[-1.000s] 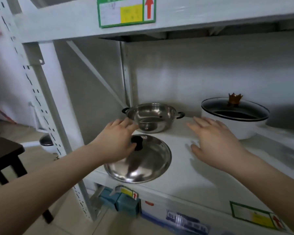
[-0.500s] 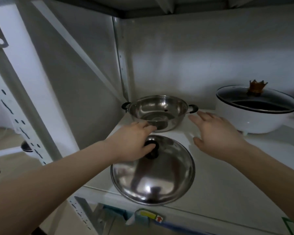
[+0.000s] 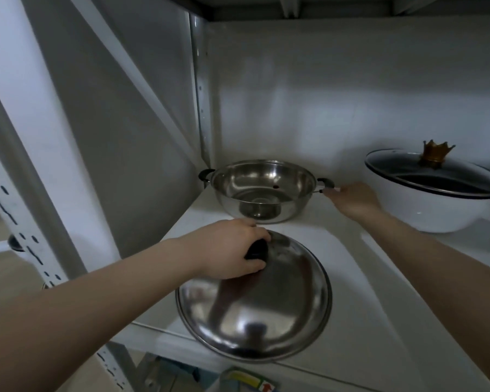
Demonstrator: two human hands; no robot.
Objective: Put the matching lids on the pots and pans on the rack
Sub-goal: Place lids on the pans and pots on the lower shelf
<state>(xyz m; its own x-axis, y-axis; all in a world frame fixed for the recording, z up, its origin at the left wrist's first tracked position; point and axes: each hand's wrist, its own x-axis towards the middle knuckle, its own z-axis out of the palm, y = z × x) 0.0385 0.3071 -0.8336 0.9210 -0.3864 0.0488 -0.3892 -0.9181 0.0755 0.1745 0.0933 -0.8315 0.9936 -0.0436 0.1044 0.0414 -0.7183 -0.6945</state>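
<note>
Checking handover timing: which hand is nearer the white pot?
Right. The right hand is at the steel pot's right handle, just left of the white pot, not touching it. The left hand grips the lid's knob, further away.

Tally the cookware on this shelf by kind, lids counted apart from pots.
Pots: 2, the steel pot and the white pot
Lids: 2, the steel lid and the glass lid
Total: 4
</note>
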